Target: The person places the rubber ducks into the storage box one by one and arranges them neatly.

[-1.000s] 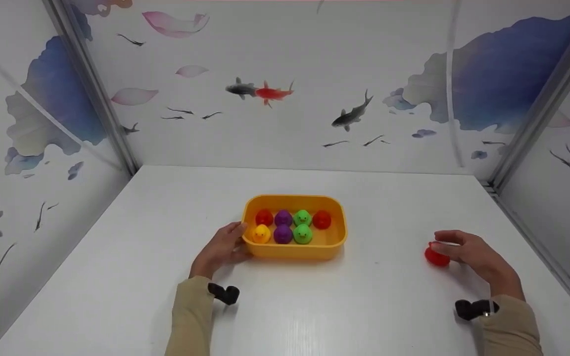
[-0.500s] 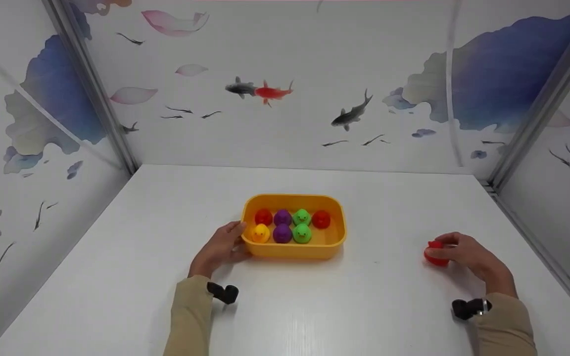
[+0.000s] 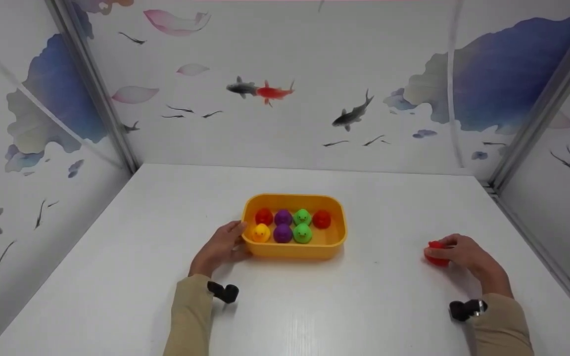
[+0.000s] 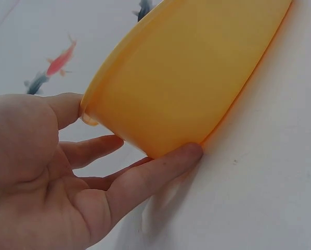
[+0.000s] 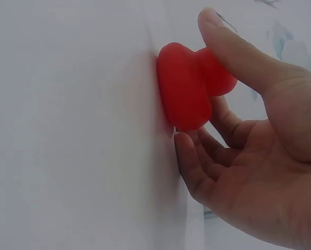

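Note:
In the head view a yellow-orange plastic basin sits near the middle of the table, with small toy ducks inside. My left hand holds its left end. The left wrist view shows the thumb at the rim and fingers against the wall and lower edge. Off to the right, a red toy duck rests on the table. My right hand grips it, partly covering it. Seen from the right wrist, the thumb lies over the duck's head and the other fingers curl around its far side and base.
Inside the basin, two rows hold red, purple, green and yellow ducks. White table surface lies between the basin and my right hand. Printed wall panels enclose the back and sides.
My right hand has shifted slightly left and closed its fingers around the red duck, which stays in nearly the same spot. The left hand and the basin have not moved.

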The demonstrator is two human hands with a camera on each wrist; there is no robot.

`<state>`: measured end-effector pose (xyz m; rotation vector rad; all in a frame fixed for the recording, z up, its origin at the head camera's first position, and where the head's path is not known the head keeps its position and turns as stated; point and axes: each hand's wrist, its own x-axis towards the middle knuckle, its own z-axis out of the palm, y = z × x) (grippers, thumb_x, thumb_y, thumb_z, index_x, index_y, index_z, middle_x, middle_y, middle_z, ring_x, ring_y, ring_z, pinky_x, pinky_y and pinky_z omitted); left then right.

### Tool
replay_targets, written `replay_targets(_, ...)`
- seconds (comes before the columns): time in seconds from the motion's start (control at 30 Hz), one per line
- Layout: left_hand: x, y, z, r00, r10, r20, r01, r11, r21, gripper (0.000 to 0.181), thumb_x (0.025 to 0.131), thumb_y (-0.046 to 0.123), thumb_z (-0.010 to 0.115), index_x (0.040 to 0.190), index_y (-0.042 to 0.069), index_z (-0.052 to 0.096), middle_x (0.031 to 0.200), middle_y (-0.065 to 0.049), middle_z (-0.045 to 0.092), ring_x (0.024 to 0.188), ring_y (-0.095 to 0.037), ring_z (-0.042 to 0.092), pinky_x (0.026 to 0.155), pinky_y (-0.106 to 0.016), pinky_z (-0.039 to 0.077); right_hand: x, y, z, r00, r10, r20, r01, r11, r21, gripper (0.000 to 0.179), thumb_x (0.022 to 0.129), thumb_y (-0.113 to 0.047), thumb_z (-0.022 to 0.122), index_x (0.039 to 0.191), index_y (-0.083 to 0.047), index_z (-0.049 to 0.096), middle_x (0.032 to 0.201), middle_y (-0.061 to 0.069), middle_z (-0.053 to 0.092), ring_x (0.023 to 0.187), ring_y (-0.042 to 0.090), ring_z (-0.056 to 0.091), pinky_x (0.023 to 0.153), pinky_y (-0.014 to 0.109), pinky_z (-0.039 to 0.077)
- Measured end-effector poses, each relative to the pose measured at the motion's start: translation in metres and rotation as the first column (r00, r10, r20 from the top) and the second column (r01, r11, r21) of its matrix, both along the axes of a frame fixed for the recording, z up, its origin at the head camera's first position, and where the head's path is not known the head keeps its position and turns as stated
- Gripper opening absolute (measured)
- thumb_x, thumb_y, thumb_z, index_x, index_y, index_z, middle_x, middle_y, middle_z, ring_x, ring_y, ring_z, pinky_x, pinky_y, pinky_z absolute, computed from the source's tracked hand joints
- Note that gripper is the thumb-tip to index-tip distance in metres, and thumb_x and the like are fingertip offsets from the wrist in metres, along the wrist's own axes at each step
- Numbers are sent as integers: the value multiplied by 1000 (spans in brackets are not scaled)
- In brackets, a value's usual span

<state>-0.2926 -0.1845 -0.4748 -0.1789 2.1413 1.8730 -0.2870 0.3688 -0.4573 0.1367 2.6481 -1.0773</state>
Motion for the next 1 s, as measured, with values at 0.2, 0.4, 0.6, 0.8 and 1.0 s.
replay_targets(0.2, 0, 2, -1, 1000, -4, 3, 4, 999, -36, 59, 105, 46, 46, 154, 15, 37, 152, -14, 50, 134, -30, 54, 99, -37, 57, 0, -2, 0, 1000, -5, -5, 6, 1000, 10, 76, 89, -50, 71, 132, 7, 44, 128, 29, 50, 109, 36, 48, 80, 32, 50)
replay_targets(0.4, -1, 2, 0, 1000, 3, -1, -3, 1000, -8, 56, 106, 42, 45, 154, 14, 38, 149, -15, 52, 132, -30, 55, 97, -39, 58, -1, -8, 6, 999, -24, -21, 24, 999, -25, 72, 90, -49, 70, 133, 3, 44, 129, 27, 51, 105, 30, 51, 77, 27, 53)
replay_targets(0.6, 2, 2, 2, 1000, 9, 0, -9, 1000, -22, 56, 106, 42, 45, 154, 14, 37, 150, -16, 51, 132, -31, 56, 97, -39, 58, -1, -21, 15, 998, -5, -70, 1, 998, -58, 69, 93, -44, 69, 135, 4, 43, 134, 29, 49, 114, 36, 51, 84, 29, 57)
replay_targets(0.8, 1, 1, 0, 1000, 9, -2, -9, 998, -55, 57, 105, 44, 46, 153, 14, 39, 148, -14, 53, 130, -29, 57, 97, -38, 58, 2, -35, 26, 994, 8, -113, -15, 998, -61, 72, 93, -43, 68, 138, 6, 40, 137, 30, 47, 121, 42, 49, 92, 39, 58)
replay_targets(1.0, 0, 1, 1, 1000, 6, -3, -7, 999, -50, 59, 105, 45, 46, 154, 14, 37, 149, -14, 52, 131, -29, 56, 97, -38, 58, 4, -51, 39, 991, 21, -133, -28, 998, -54, 72, 94, -45, 67, 139, 5, 41, 139, 29, 47, 122, 43, 47, 96, 45, 55)
